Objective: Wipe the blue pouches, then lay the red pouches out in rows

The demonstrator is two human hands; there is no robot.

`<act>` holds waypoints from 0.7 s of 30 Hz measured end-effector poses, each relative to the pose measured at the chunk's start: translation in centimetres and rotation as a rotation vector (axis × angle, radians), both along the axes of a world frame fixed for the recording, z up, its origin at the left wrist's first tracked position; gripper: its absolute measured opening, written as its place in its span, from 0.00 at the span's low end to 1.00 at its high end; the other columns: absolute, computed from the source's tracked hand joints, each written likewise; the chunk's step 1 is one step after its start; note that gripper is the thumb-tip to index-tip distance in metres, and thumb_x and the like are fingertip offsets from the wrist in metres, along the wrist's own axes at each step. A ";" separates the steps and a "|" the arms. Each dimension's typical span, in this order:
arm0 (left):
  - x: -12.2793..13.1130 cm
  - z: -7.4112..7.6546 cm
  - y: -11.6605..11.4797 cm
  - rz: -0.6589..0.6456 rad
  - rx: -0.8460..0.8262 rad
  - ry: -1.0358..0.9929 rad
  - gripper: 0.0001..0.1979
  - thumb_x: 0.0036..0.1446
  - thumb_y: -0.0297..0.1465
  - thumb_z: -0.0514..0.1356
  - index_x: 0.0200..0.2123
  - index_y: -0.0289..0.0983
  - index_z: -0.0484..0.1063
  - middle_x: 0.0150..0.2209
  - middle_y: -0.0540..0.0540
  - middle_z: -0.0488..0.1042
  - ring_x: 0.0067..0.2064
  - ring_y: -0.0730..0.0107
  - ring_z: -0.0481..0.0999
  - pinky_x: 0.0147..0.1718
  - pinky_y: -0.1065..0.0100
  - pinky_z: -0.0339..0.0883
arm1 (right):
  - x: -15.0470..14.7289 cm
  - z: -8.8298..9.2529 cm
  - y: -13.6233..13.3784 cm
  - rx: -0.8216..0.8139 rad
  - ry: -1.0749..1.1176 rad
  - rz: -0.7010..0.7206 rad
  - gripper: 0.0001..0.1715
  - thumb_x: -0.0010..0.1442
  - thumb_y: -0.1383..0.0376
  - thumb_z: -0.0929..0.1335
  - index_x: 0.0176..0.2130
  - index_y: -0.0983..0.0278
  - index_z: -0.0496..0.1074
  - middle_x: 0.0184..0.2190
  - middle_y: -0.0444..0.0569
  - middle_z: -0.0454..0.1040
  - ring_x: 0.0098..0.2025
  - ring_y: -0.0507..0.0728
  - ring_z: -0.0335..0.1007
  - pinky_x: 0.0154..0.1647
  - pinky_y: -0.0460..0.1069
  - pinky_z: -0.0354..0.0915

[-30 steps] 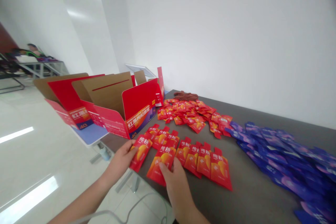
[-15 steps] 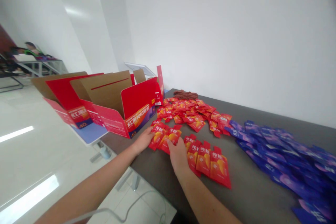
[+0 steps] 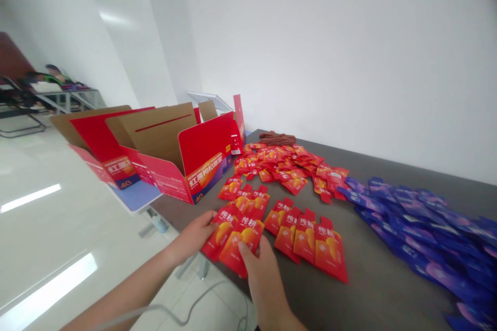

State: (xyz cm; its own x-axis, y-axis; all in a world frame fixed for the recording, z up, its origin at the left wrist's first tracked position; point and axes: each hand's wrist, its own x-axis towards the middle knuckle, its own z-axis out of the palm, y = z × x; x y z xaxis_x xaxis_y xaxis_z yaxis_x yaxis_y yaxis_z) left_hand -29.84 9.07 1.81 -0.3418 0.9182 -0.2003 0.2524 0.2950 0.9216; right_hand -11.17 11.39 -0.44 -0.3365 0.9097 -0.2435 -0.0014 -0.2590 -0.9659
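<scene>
My left hand (image 3: 191,238) pinches the side of one red foil pouch (image 3: 222,230) between thumb and fingers, and my right hand (image 3: 261,275) holds a second red pouch (image 3: 241,240) in a similar way, with the thumb on top. Both pouches are at the near part of the table, and they overlap a little. I think they are light, soft and a little slippery, so it is better to take hold of the wide body, not the narrow top. More red pouches (image 3: 306,235) lie in a row just beside, a loose red heap (image 3: 279,165) lies behind, and purple pouches (image 3: 411,238) spread on the right. The dark grey table (image 3: 373,289) looks smooth. A red cardboard display box (image 3: 205,150) stands at its far end, above a shiny white floor (image 3: 58,232).
</scene>
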 end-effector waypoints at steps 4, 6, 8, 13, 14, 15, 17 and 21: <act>1.5 -1.1 2.6 -0.025 0.071 -0.058 0.11 0.50 0.38 0.59 0.36 0.39 0.70 0.37 0.46 0.80 0.41 0.56 0.78 0.42 0.60 0.71 | 0.5 0.5 0.2 0.006 0.025 0.007 0.22 0.54 0.56 0.67 0.46 0.65 0.68 0.39 0.52 0.78 0.39 0.60 0.76 0.42 0.53 0.70; 1.8 -1.3 3.6 -0.018 0.107 -0.087 0.11 0.49 0.37 0.60 0.36 0.39 0.70 0.38 0.46 0.80 0.43 0.56 0.78 0.43 0.60 0.71 | 1.2 0.7 0.2 0.013 0.011 -0.003 0.22 0.54 0.56 0.67 0.45 0.65 0.68 0.38 0.52 0.78 0.37 0.60 0.75 0.40 0.52 0.70; 1.8 -1.2 4.0 0.001 0.133 -0.112 0.11 0.49 0.36 0.60 0.36 0.39 0.70 0.39 0.46 0.80 0.43 0.56 0.78 0.43 0.60 0.71 | 2.1 0.8 0.0 0.019 -0.019 -0.023 0.20 0.54 0.55 0.67 0.43 0.65 0.69 0.35 0.50 0.78 0.36 0.60 0.75 0.39 0.52 0.69; 0.9 -0.3 4.4 0.067 0.173 -0.185 0.14 0.50 0.37 0.59 0.39 0.38 0.68 0.37 0.47 0.79 0.36 0.61 0.79 0.40 0.61 0.71 | 4.6 0.8 -0.1 0.045 -0.143 -0.082 0.21 0.51 0.53 0.69 0.40 0.64 0.69 0.32 0.49 0.77 0.36 0.61 0.73 0.38 0.52 0.67; 0.7 -0.2 4.5 0.080 0.170 -0.196 0.14 0.50 0.37 0.59 0.39 0.38 0.67 0.35 0.48 0.79 0.34 0.62 0.79 0.38 0.62 0.71 | 5.0 0.8 -0.1 0.054 -0.155 -0.076 0.22 0.52 0.52 0.69 0.41 0.64 0.69 0.35 0.50 0.78 0.38 0.61 0.73 0.40 0.52 0.66; 0.6 0.0 4.7 0.092 0.165 -0.201 0.14 0.50 0.37 0.60 0.39 0.37 0.67 0.34 0.48 0.79 0.32 0.63 0.78 0.36 0.63 0.71 | 5.2 0.7 -0.1 0.059 -0.155 -0.064 0.23 0.52 0.52 0.69 0.42 0.64 0.69 0.37 0.51 0.78 0.40 0.62 0.74 0.41 0.52 0.66; 0.3 0.2 4.7 0.109 0.160 -0.198 0.13 0.50 0.36 0.60 0.39 0.37 0.67 0.32 0.48 0.79 0.31 0.65 0.78 0.35 0.64 0.71 | 5.5 0.7 -0.1 0.052 -0.125 -0.043 0.23 0.53 0.51 0.68 0.42 0.64 0.68 0.40 0.53 0.78 0.42 0.62 0.74 0.43 0.53 0.67; -0.4 1.0 3.4 0.085 0.121 -0.152 0.15 0.50 0.38 0.60 0.40 0.37 0.68 0.33 0.48 0.79 0.33 0.64 0.79 0.37 0.64 0.72 | 5.3 0.5 -0.2 0.018 -0.089 -0.015 0.23 0.54 0.53 0.68 0.44 0.65 0.68 0.40 0.54 0.79 0.42 0.62 0.76 0.44 0.54 0.69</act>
State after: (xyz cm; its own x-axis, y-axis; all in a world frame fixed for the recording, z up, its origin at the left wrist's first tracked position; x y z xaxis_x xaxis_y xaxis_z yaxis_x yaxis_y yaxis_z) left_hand -30.23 12.49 2.83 -0.3933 0.9077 -0.1461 0.0864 0.1946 0.9771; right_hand -5.85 11.20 0.05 -0.3004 0.9190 -0.2553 0.0805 -0.2422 -0.9669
